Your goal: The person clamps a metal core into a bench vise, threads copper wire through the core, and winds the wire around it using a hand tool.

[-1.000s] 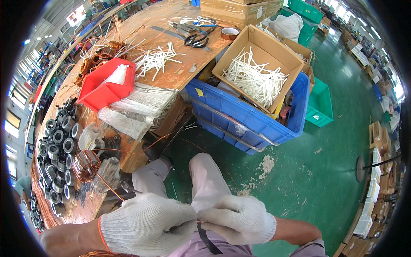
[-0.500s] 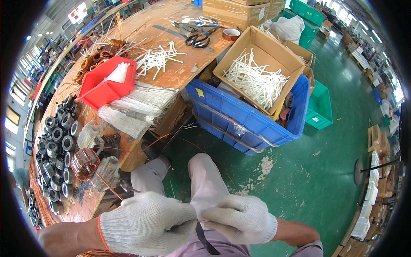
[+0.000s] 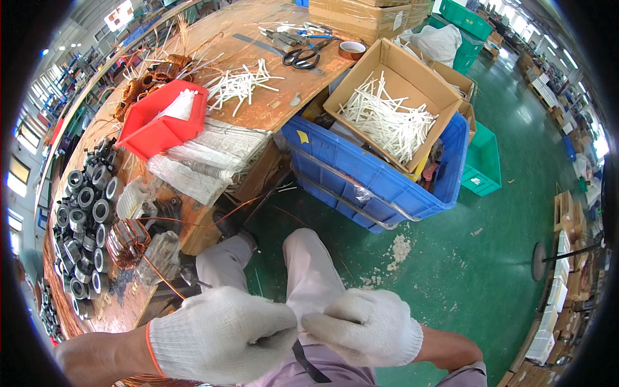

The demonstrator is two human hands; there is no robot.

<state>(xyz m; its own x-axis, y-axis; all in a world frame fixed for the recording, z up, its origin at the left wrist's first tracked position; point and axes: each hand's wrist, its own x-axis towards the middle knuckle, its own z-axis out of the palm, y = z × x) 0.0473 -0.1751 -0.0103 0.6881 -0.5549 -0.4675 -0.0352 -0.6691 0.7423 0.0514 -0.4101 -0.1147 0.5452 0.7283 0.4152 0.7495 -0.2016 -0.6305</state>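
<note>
My left hand (image 3: 222,335), in a white knitted glove, is closed with its fingers curled in a pinch. Close by on its right, my gloved right hand (image 3: 364,326) is pinched too, both above my lap. Between the fingertips a thin coppery bit shows; most of it is hidden by the gloves. A copper wire (image 3: 158,274) runs from a copper-wound ring coil (image 3: 127,244) at the bench edge down behind my left glove. Beside the coil lies a clear plastic-wrapped piece (image 3: 161,258). A black strap (image 3: 309,366) hangs below my hands.
Several grey-black ring cores (image 3: 84,219) cover the bench's left side. A red bin (image 3: 161,119), white tubes (image 3: 242,84), scissors (image 3: 301,58) and a tape roll (image 3: 351,50) lie farther back. A blue crate (image 3: 367,184) bearing a cardboard box (image 3: 445,106) of white tubes stands ahead right.
My right hand has shifted slightly up and right, so the gap between my hands is a little wider. Both hands remain closed.
</note>
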